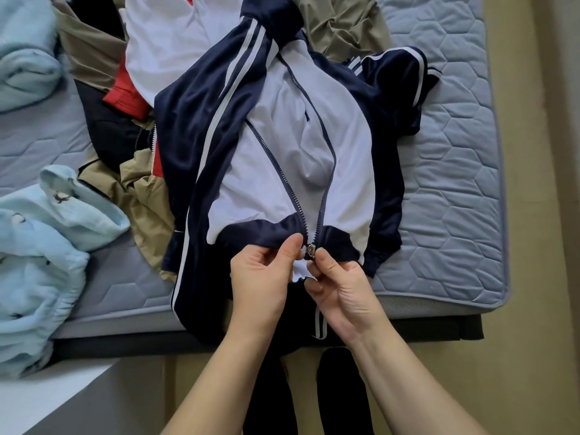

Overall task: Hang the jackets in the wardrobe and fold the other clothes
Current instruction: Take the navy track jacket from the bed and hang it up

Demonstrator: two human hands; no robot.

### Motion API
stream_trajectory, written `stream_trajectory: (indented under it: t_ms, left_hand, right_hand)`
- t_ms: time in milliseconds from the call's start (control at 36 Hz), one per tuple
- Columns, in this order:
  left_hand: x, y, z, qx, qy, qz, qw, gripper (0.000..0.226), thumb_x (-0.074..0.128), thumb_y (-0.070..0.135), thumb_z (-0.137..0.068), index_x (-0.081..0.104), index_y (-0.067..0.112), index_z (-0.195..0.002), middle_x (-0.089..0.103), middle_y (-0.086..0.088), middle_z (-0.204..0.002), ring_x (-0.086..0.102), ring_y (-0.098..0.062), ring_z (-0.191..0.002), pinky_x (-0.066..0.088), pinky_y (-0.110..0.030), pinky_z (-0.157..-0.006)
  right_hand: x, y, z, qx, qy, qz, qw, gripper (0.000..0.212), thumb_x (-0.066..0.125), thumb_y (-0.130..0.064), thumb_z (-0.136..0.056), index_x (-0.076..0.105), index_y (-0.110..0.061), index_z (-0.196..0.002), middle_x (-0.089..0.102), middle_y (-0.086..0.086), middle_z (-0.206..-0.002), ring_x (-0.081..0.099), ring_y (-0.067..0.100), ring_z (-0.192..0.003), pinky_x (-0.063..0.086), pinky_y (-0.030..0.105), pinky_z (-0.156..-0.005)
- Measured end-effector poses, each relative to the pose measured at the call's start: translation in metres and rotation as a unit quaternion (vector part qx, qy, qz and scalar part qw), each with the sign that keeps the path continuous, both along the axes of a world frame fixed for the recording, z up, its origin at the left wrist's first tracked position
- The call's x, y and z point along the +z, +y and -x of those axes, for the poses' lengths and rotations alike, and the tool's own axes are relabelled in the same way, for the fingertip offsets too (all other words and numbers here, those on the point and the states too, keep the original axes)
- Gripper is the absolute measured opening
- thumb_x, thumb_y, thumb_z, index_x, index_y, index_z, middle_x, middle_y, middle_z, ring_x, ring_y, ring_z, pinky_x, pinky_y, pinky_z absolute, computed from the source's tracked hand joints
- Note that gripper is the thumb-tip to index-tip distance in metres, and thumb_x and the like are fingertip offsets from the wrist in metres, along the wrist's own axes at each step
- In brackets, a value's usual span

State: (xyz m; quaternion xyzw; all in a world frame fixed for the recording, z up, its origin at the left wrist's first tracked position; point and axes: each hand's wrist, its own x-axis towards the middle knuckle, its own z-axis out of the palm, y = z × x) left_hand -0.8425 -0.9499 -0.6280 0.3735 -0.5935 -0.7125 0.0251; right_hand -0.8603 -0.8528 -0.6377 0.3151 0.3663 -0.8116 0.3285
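Note:
A navy and white track jacket (282, 146) with white sleeve stripes lies front up on the bed, its hem toward me and hanging over the near edge. Its zipper is open almost to the bottom. My left hand (263, 277) pinches the navy hem just left of the zipper. My right hand (339, 284) pinches the hem at the silver zipper slider (310, 251). One sleeve is folded at the right (398, 76).
The quilted blue-grey mattress (455, 183) ends at its right and near edges. Behind the jacket is a heap of beige (342, 23), white (163, 48), red (125, 98) and black clothes. Light blue fleece garments (40, 240) lie at the left. The tan floor (533, 372) is at the right.

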Motion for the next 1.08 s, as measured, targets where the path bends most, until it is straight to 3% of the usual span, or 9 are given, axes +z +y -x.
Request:
stream_trajectory:
  t_ms: [111, 250, 444, 583, 722, 806, 944, 1028, 1083]
  left_hand:
    - [0.000, 0.000, -0.001, 0.005, 0.004, 0.004, 1.000, 0.017, 0.066, 0.007, -0.084, 0.068, 0.006, -0.067, 0.067, 0.002, -0.054, 0.062, -0.005, -0.052, 0.049, -0.017, -0.058]
    - [-0.003, 0.001, -0.005, 0.005, -0.005, 0.024, 1.000, 0.014, 0.071, 0.014, -0.081, 0.070, 0.006, -0.069, 0.070, -0.009, -0.065, 0.067, -0.017, -0.064, 0.054, -0.034, -0.068]
    - [-0.002, 0.002, -0.006, 0.028, 0.000, 0.010, 1.000, 0.024, 0.066, 0.009, -0.085, 0.061, 0.004, -0.063, 0.052, 0.011, -0.043, 0.049, 0.000, -0.043, 0.040, -0.012, -0.053]
    - [-0.003, 0.001, -0.007, 0.035, 0.012, 0.005, 0.999, 0.024, 0.065, 0.008, -0.086, 0.060, 0.002, -0.063, 0.051, 0.011, -0.041, 0.049, 0.000, -0.041, 0.040, -0.011, -0.051]
    - [-0.006, 0.002, -0.008, 0.056, 0.007, 0.007, 0.998, 0.021, 0.067, 0.010, -0.083, 0.062, 0.006, -0.063, 0.058, 0.006, -0.048, 0.053, -0.002, -0.046, 0.044, -0.014, -0.054]
    - [-0.008, 0.004, -0.008, 0.050, 0.001, 0.008, 0.999, 0.023, 0.067, 0.008, -0.083, 0.061, 0.008, -0.060, 0.062, 0.005, -0.050, 0.058, -0.003, -0.049, 0.046, -0.015, -0.055]
    - [-0.019, 0.001, -0.013, 0.003, -0.020, 0.060, 0.998, 0.024, 0.076, 0.026, -0.076, 0.067, 0.010, -0.059, 0.069, -0.011, -0.063, 0.066, -0.021, -0.064, 0.053, -0.039, -0.068]
    - [-0.024, -0.002, -0.016, -0.029, -0.032, 0.115, 0.992, 0.030, 0.077, 0.031, -0.076, 0.066, 0.009, -0.060, 0.068, -0.011, -0.062, 0.063, -0.027, -0.059, 0.053, -0.043, -0.065]
    - [-0.025, -0.006, -0.017, -0.061, -0.033, 0.144, 0.987, 0.047, 0.072, 0.047, -0.071, 0.064, 0.001, -0.063, 0.066, -0.019, -0.064, 0.062, -0.039, -0.063, 0.052, -0.048, -0.062]
  right_hand:
    - [0.003, -0.001, -0.001, 0.005, 0.011, -0.008, 1.000, 0.029, 0.056, -0.012, -0.074, 0.070, -0.012, -0.048, 0.061, -0.006, -0.055, 0.053, 0.000, -0.048, 0.034, 0.011, -0.044]
    - [0.006, -0.002, -0.001, -0.011, 0.007, -0.016, 1.000, 0.029, 0.058, -0.010, -0.074, 0.068, -0.010, -0.047, 0.062, -0.002, -0.054, 0.057, 0.001, -0.047, 0.038, 0.012, -0.042]
    - [0.009, -0.004, -0.001, -0.003, 0.010, -0.024, 1.000, 0.056, 0.047, 0.000, -0.093, 0.063, -0.010, -0.041, 0.060, -0.002, -0.049, 0.057, 0.002, -0.044, 0.040, 0.012, -0.041]
    - [0.008, -0.006, -0.002, -0.009, 0.011, -0.025, 1.000, 0.056, 0.048, 0.001, -0.093, 0.058, -0.011, -0.039, 0.057, -0.001, -0.047, 0.056, 0.004, -0.043, 0.042, 0.013, -0.042]
    - [0.006, -0.008, -0.005, -0.020, 0.010, -0.022, 1.000, 0.041, 0.048, 0.003, -0.092, 0.053, -0.006, -0.052, 0.058, 0.000, -0.048, 0.056, 0.005, -0.042, 0.042, 0.013, -0.041]
    - [0.003, -0.009, -0.008, -0.030, 0.009, -0.026, 0.999, 0.045, 0.054, 0.000, -0.087, 0.057, -0.012, -0.044, 0.055, -0.001, -0.047, 0.053, 0.004, -0.042, 0.041, 0.014, -0.042]
    - [-0.004, -0.009, -0.010, -0.063, -0.004, -0.048, 0.997, 0.042, 0.058, -0.003, -0.083, 0.059, -0.013, -0.042, 0.052, -0.003, -0.046, 0.050, 0.003, -0.042, 0.040, 0.014, -0.043]
    - [-0.010, -0.010, -0.010, -0.093, -0.011, -0.067, 0.993, 0.036, 0.063, -0.008, -0.078, 0.056, -0.016, -0.042, 0.048, -0.003, -0.046, 0.044, 0.004, -0.042, 0.039, 0.013, -0.045]
    - [-0.012, -0.011, -0.010, -0.109, -0.022, -0.079, 0.991, 0.037, 0.061, -0.006, -0.082, 0.057, -0.015, -0.046, 0.050, -0.002, -0.047, 0.046, 0.004, -0.041, 0.041, 0.013, -0.045]
